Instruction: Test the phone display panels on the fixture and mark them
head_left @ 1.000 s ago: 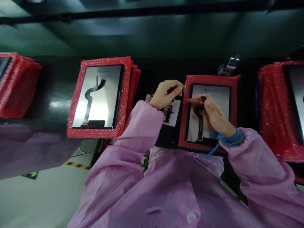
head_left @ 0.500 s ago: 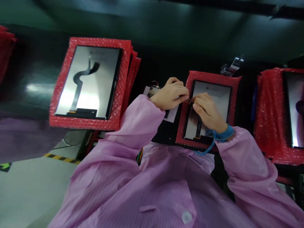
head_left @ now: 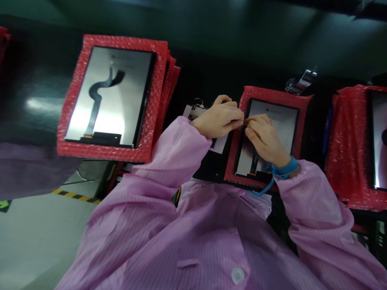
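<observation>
My left hand (head_left: 220,119) is closed in a pinch, its fingertips meeting those of my right hand; whatever it grips is hidden. My right hand (head_left: 266,139), with a blue wrist strap (head_left: 286,167), pinches the dark free end of a flex cable. The cable (head_left: 254,163) rises from the lower edge of a display panel (head_left: 281,117), passing under my right hand. This panel lies back side up on a red bubble-wrap bag (head_left: 269,93). Below my left hand, partly covered, a small circuit board (head_left: 196,111) rests on a white sheet (head_left: 219,146).
To the left is a stack of red bubble-wrap bags (head_left: 71,96) with another display panel (head_left: 130,94) on top. More red bags (head_left: 347,149) with a panel (head_left: 379,121) stand at right. A shiny metal object (head_left: 302,82) sits behind my panel. A grey sleeve (head_left: 36,171) shows at far left.
The view has shifted slightly. My fingertips are closer together, and the dark cable end shows less between them. Both hands stay over the same spot.
</observation>
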`<state>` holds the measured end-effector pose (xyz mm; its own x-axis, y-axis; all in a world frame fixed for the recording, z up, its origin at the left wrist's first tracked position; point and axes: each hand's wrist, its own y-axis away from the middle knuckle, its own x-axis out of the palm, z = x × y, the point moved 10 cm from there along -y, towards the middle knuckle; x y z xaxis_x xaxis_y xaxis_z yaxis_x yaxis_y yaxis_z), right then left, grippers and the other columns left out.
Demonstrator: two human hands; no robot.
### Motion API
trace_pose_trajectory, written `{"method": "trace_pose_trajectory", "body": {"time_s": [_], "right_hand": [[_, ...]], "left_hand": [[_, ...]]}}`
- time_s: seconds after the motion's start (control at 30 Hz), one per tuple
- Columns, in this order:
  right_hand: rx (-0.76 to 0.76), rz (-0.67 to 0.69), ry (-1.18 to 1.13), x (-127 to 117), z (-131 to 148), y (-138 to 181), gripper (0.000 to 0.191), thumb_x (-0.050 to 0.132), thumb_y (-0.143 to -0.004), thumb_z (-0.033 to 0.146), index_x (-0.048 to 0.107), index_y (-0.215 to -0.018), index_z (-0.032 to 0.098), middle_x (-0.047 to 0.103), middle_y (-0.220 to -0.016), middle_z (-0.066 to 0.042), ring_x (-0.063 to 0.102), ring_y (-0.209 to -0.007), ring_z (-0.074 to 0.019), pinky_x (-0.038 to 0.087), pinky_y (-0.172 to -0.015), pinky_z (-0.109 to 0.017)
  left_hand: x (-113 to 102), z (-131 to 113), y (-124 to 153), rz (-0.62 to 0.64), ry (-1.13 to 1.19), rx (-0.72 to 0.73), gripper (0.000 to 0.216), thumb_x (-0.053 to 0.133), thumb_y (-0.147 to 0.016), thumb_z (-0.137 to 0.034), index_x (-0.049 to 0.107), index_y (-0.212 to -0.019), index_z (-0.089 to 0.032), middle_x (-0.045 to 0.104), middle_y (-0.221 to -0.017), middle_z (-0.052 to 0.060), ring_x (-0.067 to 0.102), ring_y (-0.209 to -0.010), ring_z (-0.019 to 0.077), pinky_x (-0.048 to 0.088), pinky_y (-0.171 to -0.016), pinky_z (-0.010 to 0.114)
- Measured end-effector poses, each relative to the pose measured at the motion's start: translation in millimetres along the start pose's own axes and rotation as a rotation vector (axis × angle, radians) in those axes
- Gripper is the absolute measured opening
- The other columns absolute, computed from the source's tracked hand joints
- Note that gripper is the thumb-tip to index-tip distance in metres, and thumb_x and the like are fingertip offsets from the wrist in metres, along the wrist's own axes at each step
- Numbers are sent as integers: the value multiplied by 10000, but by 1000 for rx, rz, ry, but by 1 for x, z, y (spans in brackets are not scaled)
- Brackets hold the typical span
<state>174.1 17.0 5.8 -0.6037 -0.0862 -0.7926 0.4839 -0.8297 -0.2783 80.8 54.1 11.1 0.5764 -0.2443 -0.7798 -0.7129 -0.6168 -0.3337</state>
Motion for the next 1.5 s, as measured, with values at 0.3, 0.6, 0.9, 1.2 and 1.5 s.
{"method": "trace_pose_trajectory", "body": {"time_s": [0.3, 0.6, 0.9, 1.2, 1.5], "right_hand": [[-11, -14, -6, 0, 1, 0, 376, 315, -1081, 439, 560, -899, 220, 671, -1062, -88, 551, -1054, -257, 411, -950, -476], [-6, 16, -11, 1, 1, 0, 397, 304, -1086, 459, 553, -887, 222, 667, -1044, -79, 545, -1033, -246, 403, -951, -463], [15, 44, -7, 3, 0, 0, 373, 312, -1080, 435, 561, -906, 219, 659, -1049, -83, 549, -1043, -249, 397, -978, -466], [40, 41, -29, 5, -2, -1, 350, 331, -1072, 416, 565, -885, 234, 670, -1045, -76, 558, -1071, -253, 403, -995, -488], [40, 59, -45, 7, -3, 1, 368, 330, -1073, 446, 578, -907, 231, 677, -1085, -78, 546, -1090, -263, 399, -1008, -498]], "left_hand": [[1, 2, 0, 0, -5, -7, 253, 485, -1002, -284, 657, -829, -215, 674, -817, 7, 628, -907, 214, 331, -1086, 528], [0, -2, 0, 45, -6, 6, 238, 487, -1000, -269, 656, -843, -210, 682, -834, 6, 632, -915, 209, 336, -1096, 526], [0, -1, 0, 35, 1, 5, 237, 491, -994, -272, 662, -843, -211, 684, -834, 9, 635, -924, 216, 328, -1104, 538], [4, -4, 0, 41, -2, -8, 237, 492, -990, -273, 658, -829, -220, 677, -803, 8, 637, -929, 222, 339, -1101, 520], [4, -4, 1, 34, 0, -21, 231, 503, -981, -272, 645, -809, -210, 667, -790, 10, 640, -891, 218, 345, -1103, 534]]}}
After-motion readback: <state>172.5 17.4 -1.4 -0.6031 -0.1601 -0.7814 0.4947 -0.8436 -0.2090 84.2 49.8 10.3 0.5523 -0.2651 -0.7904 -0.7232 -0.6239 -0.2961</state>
